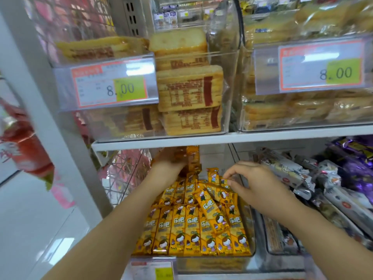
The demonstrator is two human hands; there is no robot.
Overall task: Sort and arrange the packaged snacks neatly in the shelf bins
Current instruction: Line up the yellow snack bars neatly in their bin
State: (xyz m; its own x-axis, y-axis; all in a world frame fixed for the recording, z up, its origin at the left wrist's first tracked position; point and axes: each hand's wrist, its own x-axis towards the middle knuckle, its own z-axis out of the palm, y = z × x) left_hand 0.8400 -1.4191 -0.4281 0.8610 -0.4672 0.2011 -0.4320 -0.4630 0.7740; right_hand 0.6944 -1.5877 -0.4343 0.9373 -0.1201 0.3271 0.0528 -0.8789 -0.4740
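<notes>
We cannot see the fingers of the left hand (168, 166) — lost among orange packets (193, 158) under the shelf (262, 136) — and the lowest price tag (154, 269), cut by the bottom edge, is unreadable.

We extend 2 bare forearms forward from the bottom edge of the view. Our left forearm (121, 219) rises from the lower left with the wrist straight. Our left hand (170, 163) sits further in, its back toward us and its fingers curled round an upright packet bundle (192, 158). Our right forearm (312, 225) enters from the lower right. Our right hand (250, 183) is palm down with fingers bent, thumb and forefinger pinching the end of 1 packet (223, 181). The 2 hands are apart.
</notes>
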